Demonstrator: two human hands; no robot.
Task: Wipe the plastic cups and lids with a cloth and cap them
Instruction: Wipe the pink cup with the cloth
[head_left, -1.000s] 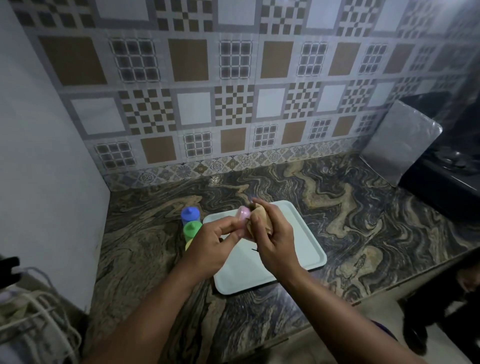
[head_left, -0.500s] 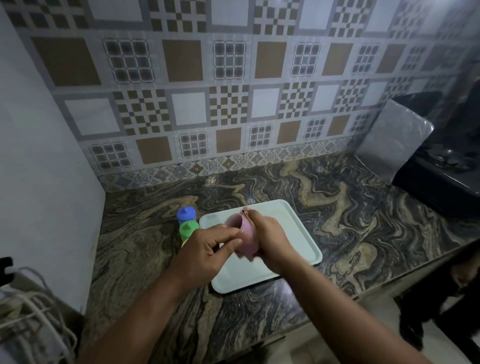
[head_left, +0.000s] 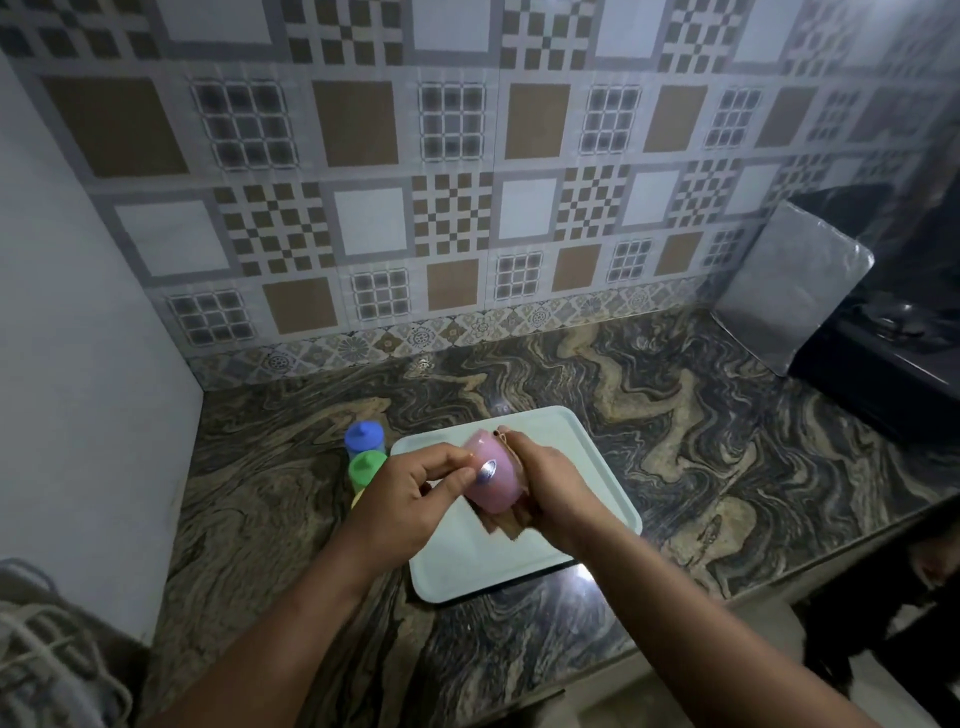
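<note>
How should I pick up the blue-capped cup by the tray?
Probably take the blue-capped cup by its sides just under the lid, coming from above or from the far, wall side. It stands upright; the green-capped cup sits close in front and the tray lies to its right.

Marbled brown-black countertop (head_left: 701, 441) with a pale rectangular tray (head_left: 587, 467) lying flat on it. Patterned tile backsplash (head_left: 467, 182) behind, plain white wall (head_left: 78, 338) at left. Foil-covered panel (head_left: 789, 286) leans beside a black stove (head_left: 893, 353) at right. Cables (head_left: 47, 660) bottom-left.
</note>
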